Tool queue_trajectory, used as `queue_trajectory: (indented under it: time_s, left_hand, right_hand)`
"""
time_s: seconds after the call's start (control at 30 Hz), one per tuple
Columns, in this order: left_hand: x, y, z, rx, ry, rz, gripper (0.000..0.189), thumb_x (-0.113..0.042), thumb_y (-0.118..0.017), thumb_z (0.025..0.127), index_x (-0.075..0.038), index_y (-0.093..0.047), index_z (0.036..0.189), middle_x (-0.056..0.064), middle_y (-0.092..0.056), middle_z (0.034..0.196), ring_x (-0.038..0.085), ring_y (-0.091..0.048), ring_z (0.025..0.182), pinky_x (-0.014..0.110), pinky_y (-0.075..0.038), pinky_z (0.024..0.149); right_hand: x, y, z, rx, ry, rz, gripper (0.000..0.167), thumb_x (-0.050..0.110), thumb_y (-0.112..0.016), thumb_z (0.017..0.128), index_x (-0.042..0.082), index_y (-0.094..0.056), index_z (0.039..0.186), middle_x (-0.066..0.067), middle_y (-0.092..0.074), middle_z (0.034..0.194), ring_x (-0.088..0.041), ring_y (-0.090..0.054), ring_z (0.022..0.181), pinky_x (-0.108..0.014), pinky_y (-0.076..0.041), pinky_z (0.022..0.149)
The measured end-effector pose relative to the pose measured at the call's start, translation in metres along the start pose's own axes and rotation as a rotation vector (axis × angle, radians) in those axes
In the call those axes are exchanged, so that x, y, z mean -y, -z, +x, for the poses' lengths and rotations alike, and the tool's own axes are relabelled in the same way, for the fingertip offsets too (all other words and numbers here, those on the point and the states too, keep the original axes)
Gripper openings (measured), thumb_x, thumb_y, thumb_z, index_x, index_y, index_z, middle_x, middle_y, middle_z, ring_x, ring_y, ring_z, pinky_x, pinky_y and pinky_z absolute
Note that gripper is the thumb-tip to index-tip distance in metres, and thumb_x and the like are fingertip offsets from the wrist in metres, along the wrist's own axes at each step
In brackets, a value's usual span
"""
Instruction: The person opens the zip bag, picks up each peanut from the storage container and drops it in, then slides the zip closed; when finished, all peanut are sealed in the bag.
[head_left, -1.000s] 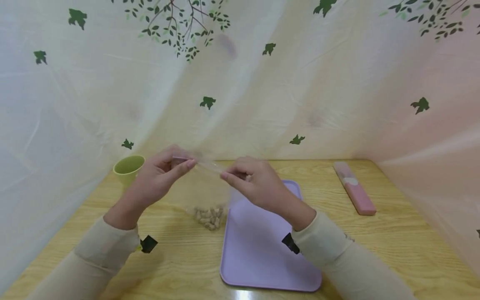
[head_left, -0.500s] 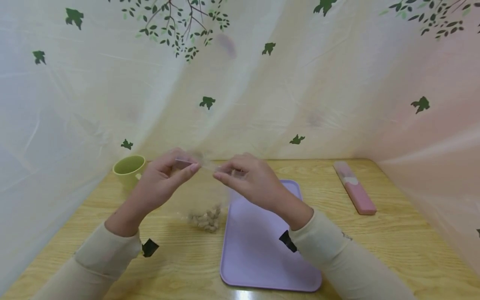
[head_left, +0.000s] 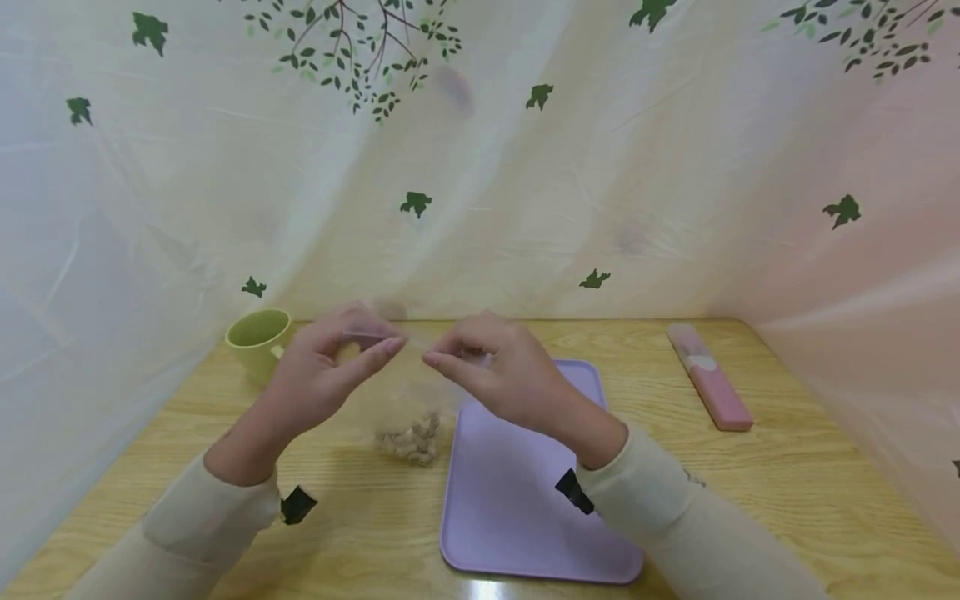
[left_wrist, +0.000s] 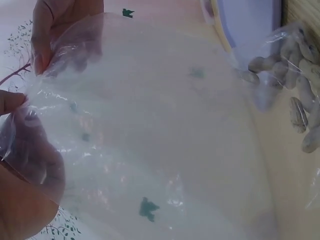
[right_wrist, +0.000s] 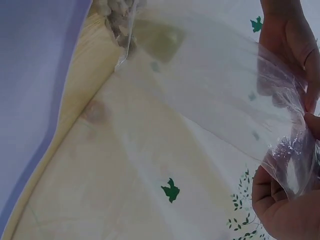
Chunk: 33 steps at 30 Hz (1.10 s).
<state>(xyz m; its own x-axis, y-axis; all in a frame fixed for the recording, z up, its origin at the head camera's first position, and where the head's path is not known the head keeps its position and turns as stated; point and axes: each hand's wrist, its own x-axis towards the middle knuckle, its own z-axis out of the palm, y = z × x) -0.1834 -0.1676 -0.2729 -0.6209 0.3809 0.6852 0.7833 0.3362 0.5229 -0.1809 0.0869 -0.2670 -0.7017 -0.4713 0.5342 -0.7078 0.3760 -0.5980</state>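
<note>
A clear plastic bag point(left_wrist: 165, 130) hangs by its top edge between my two hands. Peanuts point(head_left: 411, 440) are gathered in its bottom corner, in shells, and they show closer in the left wrist view as a cluster of peanuts point(left_wrist: 305, 85). My left hand point(head_left: 322, 367) pinches the bag's top edge between thumb and fingers. Opposite it, my right hand point(head_left: 498, 362) pinches the same edge, the two thumb tips a small gap apart. In the right wrist view the film point(right_wrist: 292, 150) is bunched between the hands, and fingers show through it.
A purple tray point(head_left: 525, 500) lies on the wooden table point(head_left: 360, 533), under the right forearm. Behind the left hand stands a green mug point(head_left: 258, 342). A long pink case point(head_left: 711, 379) lies at the right. A leaf-printed curtain point(head_left: 480, 167) hangs round the back and sides.
Both hands have drawn closer together along the bag's top edge, the left shifting slightly right and down, the right slightly left. The peanuts have shifted slightly left at the bottom.
</note>
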Motion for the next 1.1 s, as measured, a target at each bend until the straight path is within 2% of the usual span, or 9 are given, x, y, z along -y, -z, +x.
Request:
queue_trajectory:
  time_s: [0.07, 0.17, 0.27, 0.37, 0.5, 0.63, 0.7, 0.9, 1.1]
  left_hand:
    - [-0.004, 0.001, -0.001, -0.012, -0.024, -0.021, 0.022, 0.006, -0.072, 0.095, -0.01, -0.08, 0.107, -0.003, -0.074, 0.099, 0.006, -0.065, 0.09, 0.021, -0.052, 0.076]
    - [-0.01, 0.002, 0.001, -0.029, 0.019, -0.039, 0.019, 0.007, -0.071, 0.096, -0.007, -0.08, 0.105, -0.009, -0.073, 0.099, 0.007, -0.066, 0.091, 0.019, -0.054, 0.08]
    - [-0.013, 0.004, 0.004, -0.033, 0.168, -0.034, 0.01, -0.003, -0.069, 0.101, -0.007, -0.078, 0.106, -0.012, -0.073, 0.098, 0.007, -0.068, 0.09, 0.02, -0.058, 0.082]
    - [-0.007, 0.007, 0.009, -0.021, 0.344, -0.025, 0.015, -0.018, -0.068, 0.106, -0.008, -0.076, 0.112, -0.013, -0.071, 0.095, 0.007, -0.069, 0.088, 0.02, -0.06, 0.083]
    - [0.015, 0.011, 0.014, 0.009, 0.507, -0.015, 0.031, -0.035, -0.067, 0.107, -0.011, -0.074, 0.125, -0.013, -0.071, 0.097, 0.008, -0.067, 0.092, 0.02, -0.058, 0.084]
    - [0.041, 0.013, 0.018, 0.037, 0.591, -0.01, 0.041, -0.045, -0.065, 0.106, -0.013, -0.072, 0.132, -0.006, -0.071, 0.104, 0.012, -0.065, 0.096, 0.022, -0.057, 0.085]
    - [0.053, 0.012, 0.019, 0.043, 0.623, -0.004, 0.046, -0.05, -0.065, 0.105, -0.015, -0.071, 0.133, -0.004, -0.07, 0.106, 0.014, -0.065, 0.096, 0.023, -0.057, 0.084]
    - [0.09, 0.01, 0.022, 0.083, 0.699, 0.025, 0.059, -0.06, -0.06, 0.104, -0.015, -0.063, 0.142, 0.007, -0.066, 0.113, 0.024, -0.063, 0.102, 0.031, -0.058, 0.089]
    - [0.127, 0.006, 0.016, 0.193, 0.806, 0.01, 0.084, -0.056, -0.052, 0.109, -0.003, -0.02, 0.165, 0.029, -0.054, 0.144, 0.041, -0.063, 0.121, 0.057, -0.055, 0.11]
  right_hand:
    - [0.004, 0.0, 0.0, -0.003, 0.013, 0.005, 0.007, 0.025, -0.076, 0.101, 0.022, -0.081, 0.096, 0.011, -0.074, 0.087, -0.008, -0.061, 0.088, -0.029, -0.056, 0.083]
    - [0.01, 0.002, 0.001, 0.014, -0.013, 0.013, 0.009, 0.027, -0.075, 0.101, 0.021, -0.081, 0.097, 0.01, -0.074, 0.088, -0.008, -0.063, 0.086, -0.029, -0.057, 0.083]
    - [0.013, 0.006, 0.006, 0.049, -0.105, 0.004, 0.014, 0.036, -0.074, 0.102, 0.024, -0.081, 0.103, 0.011, -0.074, 0.092, -0.008, -0.065, 0.087, -0.031, -0.059, 0.081]
    - [0.011, 0.01, 0.009, 0.071, -0.198, -0.006, 0.026, 0.045, -0.071, 0.103, 0.026, -0.078, 0.12, 0.009, -0.076, 0.102, -0.011, -0.069, 0.093, -0.035, -0.061, 0.083]
    - [0.0, 0.013, 0.009, 0.036, -0.253, -0.042, 0.049, 0.046, -0.065, 0.106, 0.022, -0.062, 0.148, 0.0, -0.069, 0.135, -0.021, -0.065, 0.123, -0.046, -0.059, 0.101]
    - [-0.013, 0.016, 0.006, 0.0, -0.285, -0.068, 0.058, 0.045, -0.06, 0.108, 0.019, -0.05, 0.159, -0.006, -0.049, 0.161, -0.029, -0.043, 0.15, -0.058, -0.045, 0.121]
    - [-0.017, 0.017, 0.003, 0.0, -0.299, -0.055, 0.057, 0.044, -0.059, 0.109, 0.018, -0.049, 0.159, -0.006, -0.045, 0.163, -0.031, -0.039, 0.152, -0.06, -0.042, 0.123]
    - [-0.025, 0.022, -0.004, 0.025, -0.314, -0.031, 0.053, 0.04, -0.061, 0.109, 0.016, -0.053, 0.155, -0.006, -0.05, 0.158, -0.03, -0.048, 0.142, -0.056, -0.048, 0.113]
    - [-0.034, 0.026, -0.014, 0.041, -0.323, -0.047, 0.05, 0.036, -0.062, 0.108, 0.014, -0.054, 0.153, -0.007, -0.052, 0.156, -0.03, -0.051, 0.141, -0.054, -0.05, 0.113]
